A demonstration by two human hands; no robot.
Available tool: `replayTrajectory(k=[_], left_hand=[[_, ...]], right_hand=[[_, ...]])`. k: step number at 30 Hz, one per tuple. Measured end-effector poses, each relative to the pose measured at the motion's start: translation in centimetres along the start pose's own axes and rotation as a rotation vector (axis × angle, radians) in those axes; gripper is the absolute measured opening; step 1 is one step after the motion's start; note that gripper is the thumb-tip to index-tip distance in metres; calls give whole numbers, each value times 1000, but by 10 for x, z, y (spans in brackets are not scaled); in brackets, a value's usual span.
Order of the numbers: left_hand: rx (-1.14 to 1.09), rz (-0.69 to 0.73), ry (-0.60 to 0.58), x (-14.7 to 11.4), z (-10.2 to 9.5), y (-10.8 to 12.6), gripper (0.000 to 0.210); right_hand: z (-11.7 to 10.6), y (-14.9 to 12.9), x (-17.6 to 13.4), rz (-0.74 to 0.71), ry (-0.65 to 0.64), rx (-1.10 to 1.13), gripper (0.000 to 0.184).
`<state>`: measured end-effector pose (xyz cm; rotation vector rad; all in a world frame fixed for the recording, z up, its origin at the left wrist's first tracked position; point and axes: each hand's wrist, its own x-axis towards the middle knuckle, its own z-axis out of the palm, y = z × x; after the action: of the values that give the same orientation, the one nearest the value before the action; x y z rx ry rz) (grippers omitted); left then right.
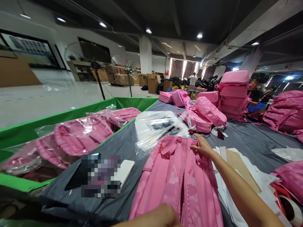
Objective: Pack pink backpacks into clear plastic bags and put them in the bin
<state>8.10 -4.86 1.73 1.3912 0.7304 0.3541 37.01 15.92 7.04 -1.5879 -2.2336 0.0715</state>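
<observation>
Backpack [157, 186], single, mottled pink fabric with two dotted straps [175, 176], lies between five and six o'clock on the tabletop [251, 134]; right hand [202, 146] has fingers spread at its top, left hand [165, 217] fingers unclear.

Near the left edge of the bench [124, 143], a passable gap is separating white object [127, 168] and backpack [156, 186]; plastic bags [151, 124] are blocking beyond.

A grey-covered table [252, 138] is carrying a pink backpack [155, 186] beneath the right hand [201, 146]. Plastic bags [153, 124] are lying beyond the left hand [163, 217]; loose paper sheets [263, 182] are lying to the right hand's right; stacked bags [233, 97] are standing farther beyond it.
</observation>
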Motion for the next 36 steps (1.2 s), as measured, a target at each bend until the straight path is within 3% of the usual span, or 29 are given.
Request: replayTrajectory(k=[2,5,8,11,14,18,21,25,29,32,36], left_hand=[[129,47,232,14,-45,31,45],[398,129,911,61,-121,80,26],[383,46,1040,117,-177,102,20],[334,-36,994,158,-199,94,24],[342,-63,991,174,-201,80,22],[490,-28,993,176,-196,75,34],[607,100,892,169,-186,76,41],[738,387,764,148,-173,64,41],[935,541,867,127,-156,36,38],[1074,586,970,114,-134,14,27],[1228,598,945,102,-116,-9,22]], right_hand=[[10,1,-1,-37,-5,6,59],[23,-1,-6,-136,95,44,52],[32,0,-13,-226,214,130,51],[37,3,-18,-254,278,209,48],[40,1,-21,-241,301,274,43],[41,-4,-21,-202,302,306,41],[42,-4,-23,-190,306,290,42],[41,-11,-30,-194,285,165,50],[37,-31,-47,-134,313,-27,53],[37,-43,-67,-85,299,-49,37],[48,-38,-94,-98,230,2,24]])
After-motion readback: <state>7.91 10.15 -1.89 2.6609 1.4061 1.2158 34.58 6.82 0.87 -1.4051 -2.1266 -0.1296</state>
